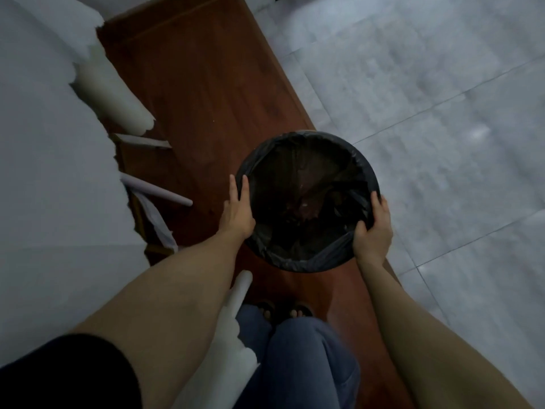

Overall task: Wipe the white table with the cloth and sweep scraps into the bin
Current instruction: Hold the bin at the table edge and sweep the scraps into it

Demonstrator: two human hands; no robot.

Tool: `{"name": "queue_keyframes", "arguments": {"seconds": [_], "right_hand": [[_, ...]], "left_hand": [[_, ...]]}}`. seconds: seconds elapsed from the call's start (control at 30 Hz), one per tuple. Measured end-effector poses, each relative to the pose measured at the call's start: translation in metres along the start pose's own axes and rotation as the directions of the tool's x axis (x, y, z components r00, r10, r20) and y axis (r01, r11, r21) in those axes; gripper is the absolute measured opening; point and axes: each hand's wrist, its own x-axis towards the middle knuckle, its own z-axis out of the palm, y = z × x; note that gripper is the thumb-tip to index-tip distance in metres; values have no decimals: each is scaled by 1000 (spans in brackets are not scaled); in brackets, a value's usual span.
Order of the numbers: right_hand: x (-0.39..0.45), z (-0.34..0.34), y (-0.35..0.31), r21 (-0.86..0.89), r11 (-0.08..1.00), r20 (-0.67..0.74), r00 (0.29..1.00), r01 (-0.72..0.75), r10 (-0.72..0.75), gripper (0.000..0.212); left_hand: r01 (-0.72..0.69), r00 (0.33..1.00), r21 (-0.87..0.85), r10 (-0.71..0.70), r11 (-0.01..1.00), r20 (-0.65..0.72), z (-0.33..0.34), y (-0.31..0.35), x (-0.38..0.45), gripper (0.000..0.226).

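Observation:
A round bin [365, 178] lined with a black plastic bag sits below me, over the brown wooden floor strip. My left hand [236, 214] lies flat against its left rim with straight fingers. My right hand [373, 228] grips the right rim, thumb hooked over the edge and fingers curled round the outside. Dark crumpled liner and a few small scraps show inside. The white table [44, 172] fills the left side, its edge ragged in this view. No cloth is in view.
White table legs and bars [112, 93] reach down at the left onto the wooden strip [200, 84]. Grey floor tiles [442, 113] spread to the right. My jeans and sandalled feet [283, 312] are just below the bin.

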Motion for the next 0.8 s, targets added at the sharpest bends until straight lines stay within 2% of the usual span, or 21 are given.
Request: {"name": "queue_keyframes", "arguments": {"seconds": [0.33, 0.47, 0.63, 0.8], "right_hand": [[15, 46, 39, -59, 998, 38, 999, 33, -31, 71], [13, 46, 34, -155, 987, 61, 997, 47, -38, 71], [9, 26, 10, -290, 954, 187, 982, 69, -14, 77], [-4, -17, -53, -360, 927, 264, 965, 104, -6, 73]], "left_hand": [[21, 999, 50, -20, 999, -38, 40, -14, 41, 101], [27, 999, 81, -25, 996, -33, 40, -13, 41, 101], [23, 1000, 153, -24, 988, 6, 17, 1, 23, 99], [-46, 999, 177, 45, 983, 9, -34, 25, -24, 93]]}}
